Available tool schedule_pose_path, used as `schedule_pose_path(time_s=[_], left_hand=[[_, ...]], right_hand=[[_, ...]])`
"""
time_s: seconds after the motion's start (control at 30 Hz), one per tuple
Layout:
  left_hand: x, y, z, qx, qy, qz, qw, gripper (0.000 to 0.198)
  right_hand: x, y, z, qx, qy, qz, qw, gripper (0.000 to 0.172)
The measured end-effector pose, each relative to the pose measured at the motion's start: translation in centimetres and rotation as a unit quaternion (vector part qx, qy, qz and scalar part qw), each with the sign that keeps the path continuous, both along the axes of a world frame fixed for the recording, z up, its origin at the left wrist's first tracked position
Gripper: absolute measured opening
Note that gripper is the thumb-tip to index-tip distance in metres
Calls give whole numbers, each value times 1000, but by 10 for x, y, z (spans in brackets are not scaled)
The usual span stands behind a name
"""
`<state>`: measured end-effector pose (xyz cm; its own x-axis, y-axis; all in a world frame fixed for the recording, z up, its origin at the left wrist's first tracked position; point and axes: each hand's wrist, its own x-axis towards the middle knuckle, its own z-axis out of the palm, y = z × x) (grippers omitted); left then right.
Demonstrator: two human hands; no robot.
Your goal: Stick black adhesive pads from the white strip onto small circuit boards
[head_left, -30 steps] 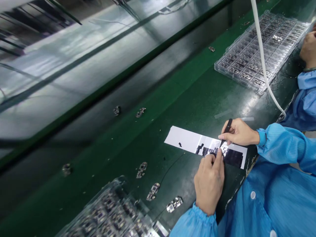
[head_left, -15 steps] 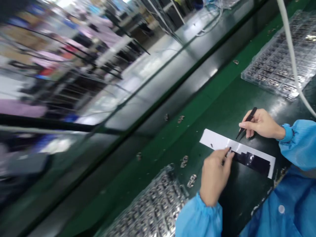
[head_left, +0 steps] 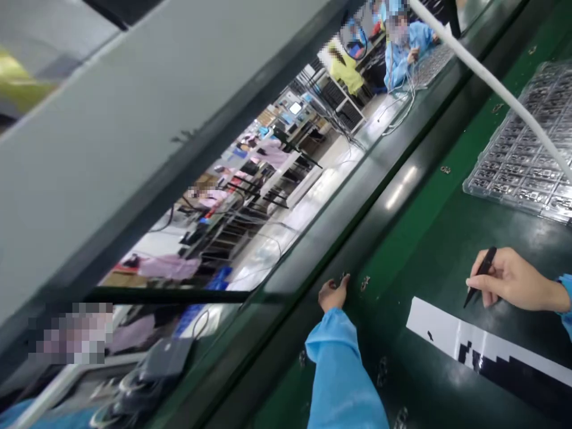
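My left hand (head_left: 333, 294) is stretched far out to the dark belt strip, fingers closing round a small metal part (head_left: 344, 279). A second small metal part (head_left: 365, 282) lies just right of it. My right hand (head_left: 509, 279) holds black tweezers (head_left: 479, 276), tips down, hovering just above the far edge of a white paper strip (head_left: 451, 330) with black stickers (head_left: 504, 366) on its right half. Both my sleeves are blue.
A clear plastic tray (head_left: 522, 155) of small parts lies at the right, with a white hose (head_left: 491, 83) running over it. More small metal parts (head_left: 445, 170) dot the green bench. Other people in blue coats work further down the line (head_left: 404, 36).
My left hand left the sticker strip and reached out to the belt. The right hand lifted the tweezers off the strip. The view tilted up and left.
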<state>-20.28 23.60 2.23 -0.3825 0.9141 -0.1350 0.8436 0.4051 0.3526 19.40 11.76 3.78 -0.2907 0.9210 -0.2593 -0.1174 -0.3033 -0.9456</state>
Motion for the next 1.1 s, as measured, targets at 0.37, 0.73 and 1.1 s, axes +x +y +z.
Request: schedule_pose_path(time_s=[0.37, 0.73, 1.1], left_hand=[[-3, -27, 22, 97, -227, 171, 954, 26], [160, -202, 20, -32, -574, 111, 811, 30], [198, -216, -15, -76, -646, 123, 750, 39]], right_hand=[[4, 2, 2, 21, -6, -9, 1000, 33], [-15, -9, -8, -10, 48, 47, 998, 41], [-33, -17, -36, -46, 33, 115, 992, 40]])
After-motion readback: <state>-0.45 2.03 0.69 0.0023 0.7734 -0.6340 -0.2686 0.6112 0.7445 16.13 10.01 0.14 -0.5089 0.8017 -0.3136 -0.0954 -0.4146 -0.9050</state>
